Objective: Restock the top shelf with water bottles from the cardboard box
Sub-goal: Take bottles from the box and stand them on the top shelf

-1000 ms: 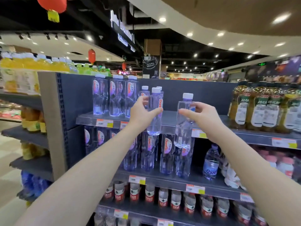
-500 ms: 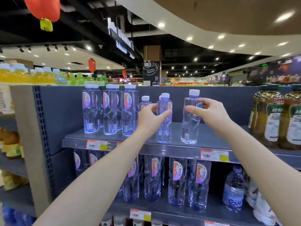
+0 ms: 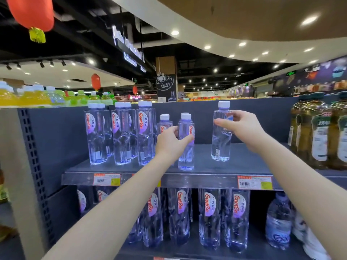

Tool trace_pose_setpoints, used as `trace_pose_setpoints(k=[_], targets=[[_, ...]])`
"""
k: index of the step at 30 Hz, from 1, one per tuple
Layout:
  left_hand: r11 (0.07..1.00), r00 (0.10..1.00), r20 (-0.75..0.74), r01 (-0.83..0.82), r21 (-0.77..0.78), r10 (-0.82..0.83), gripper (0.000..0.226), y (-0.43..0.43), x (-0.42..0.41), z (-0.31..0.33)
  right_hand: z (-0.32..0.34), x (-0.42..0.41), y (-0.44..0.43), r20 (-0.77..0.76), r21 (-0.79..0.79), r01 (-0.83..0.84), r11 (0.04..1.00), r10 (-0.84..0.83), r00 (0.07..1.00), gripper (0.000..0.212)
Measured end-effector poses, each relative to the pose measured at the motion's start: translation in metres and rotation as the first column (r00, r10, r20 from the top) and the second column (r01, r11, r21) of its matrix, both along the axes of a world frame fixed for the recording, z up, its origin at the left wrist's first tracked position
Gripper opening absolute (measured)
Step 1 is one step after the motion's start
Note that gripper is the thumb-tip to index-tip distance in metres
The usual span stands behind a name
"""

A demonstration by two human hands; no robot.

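Presently, the left hand (image 3: 170, 141) grips a slim bottle (image 3: 186, 152) of clear ribbed plastic with a white screw cap, thumb and fingers curled round its middle. It stands upright near the front edge of the top shelf (image 3: 244, 166), touching or just ahead of matching small bottles (image 3: 164, 121). The right hand (image 3: 242, 128) pinches the shoulder of a second bottle (image 3: 221, 139) between thumb and fingertips. This one is upright, well right of the first and about midway back; its base appears to sit on the shelf. Toward the left end stand taller bottles (image 3: 122, 134), waisted in shape, with red-lettered oval labels, in rows running to the back panel. At the right end stand amber oil bottles (image 3: 319, 139) with dark caps. The shelf is smooth grey metal with a bright front lip bearing orange-and-white price tags (image 3: 254, 182); its upright is perforated. The lower shelf holds more tall water bottles (image 3: 209, 212). Beyond is a shop hall with a dark ceiling, recessed spotlights, a curved pale soffit and a red lantern (image 3: 32, 14) overhead.
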State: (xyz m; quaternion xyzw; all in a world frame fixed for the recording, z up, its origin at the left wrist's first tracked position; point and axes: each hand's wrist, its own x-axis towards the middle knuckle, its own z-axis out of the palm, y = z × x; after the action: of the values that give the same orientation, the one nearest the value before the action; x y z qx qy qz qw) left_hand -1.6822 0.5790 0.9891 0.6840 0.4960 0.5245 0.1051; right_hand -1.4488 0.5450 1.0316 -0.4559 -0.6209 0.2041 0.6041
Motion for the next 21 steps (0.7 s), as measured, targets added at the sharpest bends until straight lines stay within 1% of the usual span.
trace_pose_setpoints(k=[4,5,7,11,14,16,18,21], targets=[[0.999,0.996,-0.091,-0.020,-0.036,0.017,0.034,-0.006,-0.004,0.003,0.002,-0.003,0.000,0.003,-0.003,-0.003,1.000,0.003,1.000,0.019],[0.998,0.993,-0.117,-0.036,-0.060,0.028,0.041,-0.006,-0.002,0.001,0.002,-0.004,0.001,0.005,-0.005,-0.008,1.000,0.008,1.000,0.019],[0.995,0.992,-0.114,-0.057,-0.083,0.048,0.050,-0.008,0.001,-0.002,0.001,-0.007,0.002,0.012,-0.010,-0.019,1.000,0.019,1.000,0.019],[0.997,1.000,-0.006,-0.017,-0.077,0.017,0.051,-0.009,0.001,-0.006,-0.004,-0.013,0.004,0.036,-0.033,-0.020,0.999,0.021,0.999,0.020],[0.997,1.000,0.004,0.007,-0.073,-0.006,0.046,-0.011,-0.001,-0.006,-0.009,-0.016,0.008,0.041,-0.049,-0.031,0.998,0.033,0.999,0.024],[0.997,0.999,-0.034,-0.004,-0.072,0.001,0.040,-0.014,0.000,-0.005,-0.011,-0.018,0.010,0.042,-0.058,-0.034,0.998,0.037,0.998,0.025],[0.996,0.991,-0.117,-0.066,-0.060,0.058,0.038,-0.015,0.001,-0.004,-0.011,-0.021,0.011,0.046,-0.056,-0.034,0.998,0.037,0.998,0.023],[0.990,0.976,-0.192,-0.118,-0.083,0.100,0.047,-0.017,0.004,-0.004,-0.011,-0.023,0.014,0.050,-0.054,-0.029,0.998,0.032,0.998,0.021]])
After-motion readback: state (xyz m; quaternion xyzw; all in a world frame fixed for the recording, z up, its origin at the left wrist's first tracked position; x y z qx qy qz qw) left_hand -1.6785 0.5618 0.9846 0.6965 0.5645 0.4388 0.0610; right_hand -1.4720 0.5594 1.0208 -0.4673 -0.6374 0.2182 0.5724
